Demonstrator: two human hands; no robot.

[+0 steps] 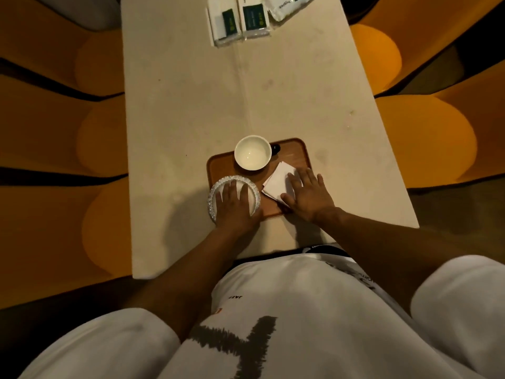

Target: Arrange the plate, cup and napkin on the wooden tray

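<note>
A wooden tray [293, 153] lies near the front of the table. On its far left part stands a white cup [252, 152], empty inside. A white plate [232, 181] with a ridged rim sits on the tray's near left corner, slightly over the edge. My left hand [235, 206] lies flat on the plate, fingers spread. A folded white napkin [277, 181] lies on the tray's right part. My right hand [307, 192] rests flat on the napkin's near right portion, fingers apart.
The long beige table [205, 99] runs away from me. Several white packets with green labels [240, 17] lie at its far end. Orange seats [426, 138] flank both sides. A small dark object [275, 148] sits on the tray behind the cup.
</note>
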